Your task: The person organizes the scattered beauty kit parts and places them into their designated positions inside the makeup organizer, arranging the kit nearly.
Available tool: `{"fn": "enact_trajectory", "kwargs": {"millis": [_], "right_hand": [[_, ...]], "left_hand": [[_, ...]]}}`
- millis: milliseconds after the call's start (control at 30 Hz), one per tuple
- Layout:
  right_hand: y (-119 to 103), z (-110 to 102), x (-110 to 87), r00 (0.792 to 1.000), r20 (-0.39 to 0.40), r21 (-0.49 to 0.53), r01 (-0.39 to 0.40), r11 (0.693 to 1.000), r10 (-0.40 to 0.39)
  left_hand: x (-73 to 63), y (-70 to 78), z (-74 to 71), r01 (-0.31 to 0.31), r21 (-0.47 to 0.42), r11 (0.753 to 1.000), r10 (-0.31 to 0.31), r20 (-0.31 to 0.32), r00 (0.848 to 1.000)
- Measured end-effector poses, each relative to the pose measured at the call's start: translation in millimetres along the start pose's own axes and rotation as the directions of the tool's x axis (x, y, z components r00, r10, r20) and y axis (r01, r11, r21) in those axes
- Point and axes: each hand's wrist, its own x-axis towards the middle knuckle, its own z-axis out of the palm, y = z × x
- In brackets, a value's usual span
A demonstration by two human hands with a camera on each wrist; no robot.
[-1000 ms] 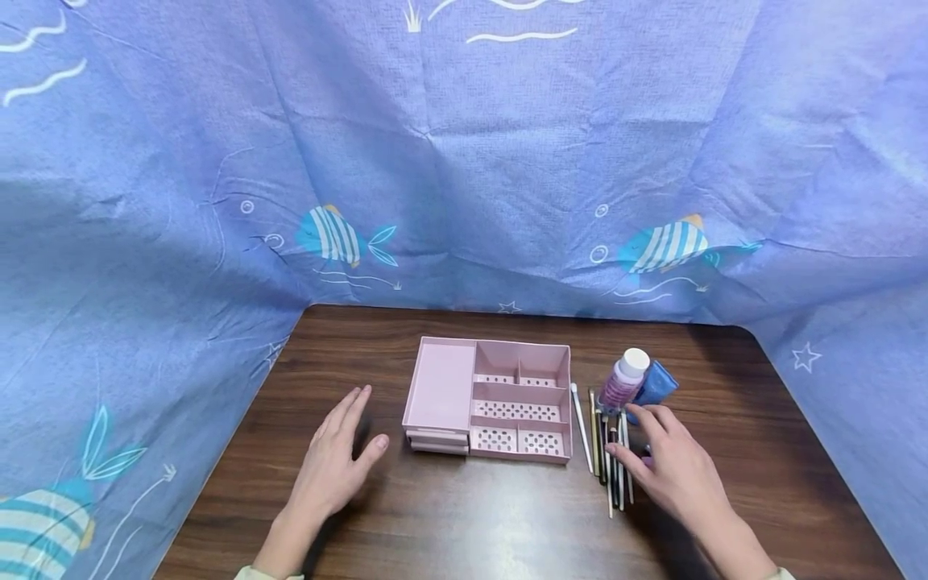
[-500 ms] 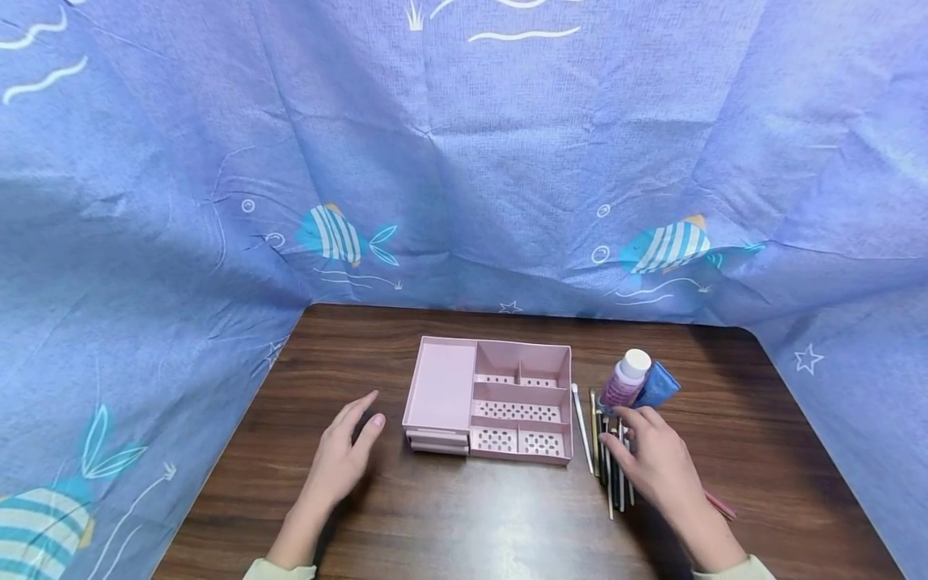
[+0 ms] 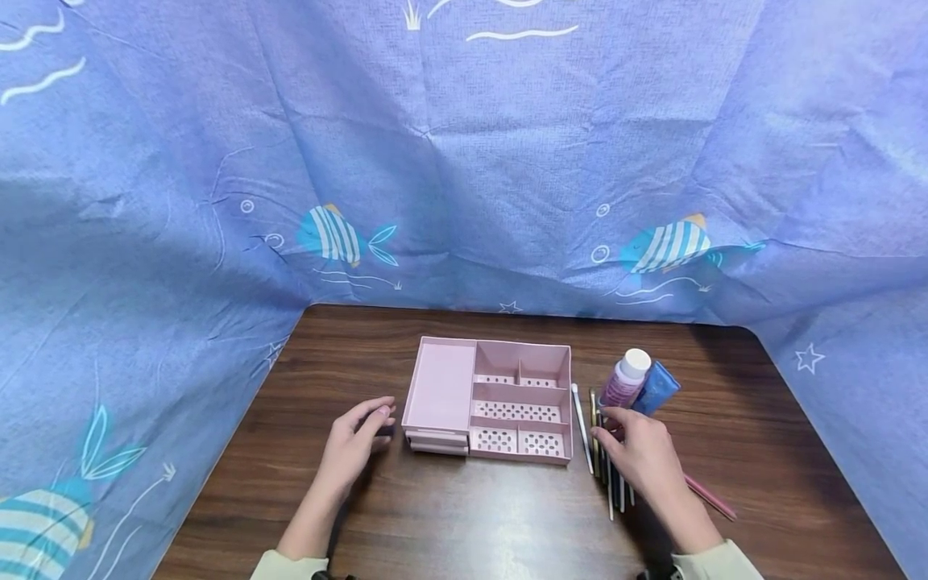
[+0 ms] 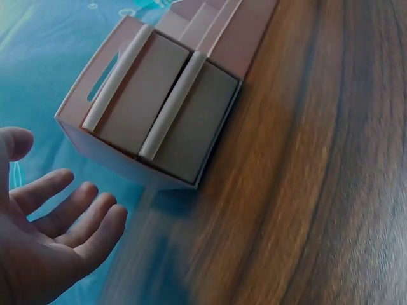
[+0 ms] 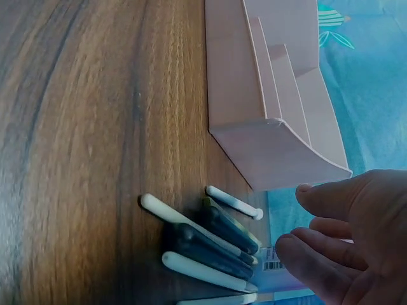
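Both hands work above a dark wood-grained table (image 3: 500, 515). The largest object there, a pale pink plastic organiser with divided compartments (image 3: 439, 387), lies leftward of the right fingers and just right of the left fingers. The left hand (image 3: 351, 441) curves loosely, digits spread and empty, beside the organiser's drawer end. The right hand (image 3: 644, 445) has its thumb and forefinger moderately parted, with nothing seen between them. Just beyond the right fingertips stands a purple bottle with a white cap (image 3: 625, 381); a shiny blue packet (image 3: 656, 390) lies behind it, farther right. The relation that appears decisive concerns the row of slender white, dark and gold-coloured rods (image 5: 211, 251): it lies below the right fingertips, partly hidden by that hand in the head view, the right hand being much the nearer. Their long axes run roughly from the bottle toward the person, so a pinch would best close across them; whether any is touched cannot be told. Smallest, a single thin pink rod (image 3: 712, 497) lies nearer the person, right of the right wrist.
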Motion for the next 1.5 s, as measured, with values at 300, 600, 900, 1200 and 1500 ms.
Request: {"fn": "enact_trajectory", "kwargs": {"millis": [300,600,900,1200,1500], "right_hand": [[-6,8,8.7,0.999,0.039,0.02,-0.037,0.999,0.036],[-12,20,8.4,0.996,0.071,0.034,-0.055,0.998,0.053],[-14,31,10.7,0.998,0.057,-0.027,-0.002,1.0,0.003],[-15,34,13.3,0.998,0.063,-0.072,-0.009,0.997,0.013],[-18,34,14.6,0.994,0.095,-0.086,-0.036,0.996,0.044]], "left_hand": [[5.2,2.6,1.6,0.025,-0.106,0.994,-0.025,0.0,1.0],[7.0,1.0,9.5,0.054,-0.181,0.982,-0.05,0.026,0.998],[8.6,-0.7,11.4,0.059,-0.174,0.983,-0.053,0.037,0.998],[6.7,-0.2,16.1,0.058,-0.168,0.984,-0.055,0.022,0.998],[4.5,-0.2,18.5,0.075,-0.168,0.983,-0.074,0.012,0.997]]}}
